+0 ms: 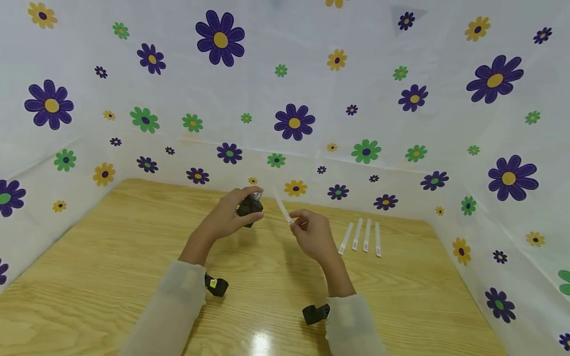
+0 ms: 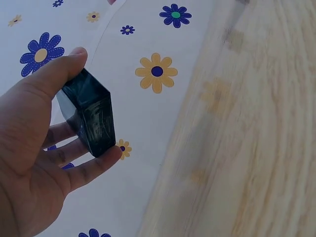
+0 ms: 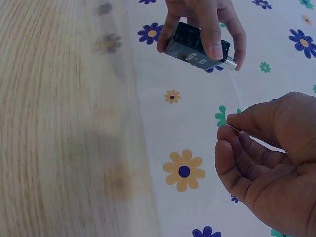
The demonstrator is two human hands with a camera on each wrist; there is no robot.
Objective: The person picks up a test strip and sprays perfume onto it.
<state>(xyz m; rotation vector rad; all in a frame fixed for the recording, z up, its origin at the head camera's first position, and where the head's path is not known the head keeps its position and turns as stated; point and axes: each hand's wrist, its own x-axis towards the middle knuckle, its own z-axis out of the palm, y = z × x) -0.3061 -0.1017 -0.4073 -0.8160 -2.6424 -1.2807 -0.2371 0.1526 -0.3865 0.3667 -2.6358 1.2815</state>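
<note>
My left hand (image 1: 226, 213) grips a dark, angular glass perfume bottle (image 1: 250, 206) above the table. A silver spray top shows at its upper end, and in the right wrist view the bottle (image 3: 195, 45) looks tilted, with pale lettering on one face. The left wrist view has the bottle (image 2: 94, 116) between thumb and fingers. Between thumb and forefinger, my right hand (image 1: 315, 236) pinches the lower end of a thin white paper strip (image 1: 282, 206). The strip slants up toward the bottle, apart from it. In the right wrist view it is nearly edge-on and hard to see.
Several white paper strips (image 1: 367, 235) with small dark print lie side by side on the wooden table (image 1: 401, 296), right of my right hand. White flower-printed cloth (image 1: 249, 89) rises behind the table and along both sides. Each wrist wears a small black camera (image 1: 217, 286).
</note>
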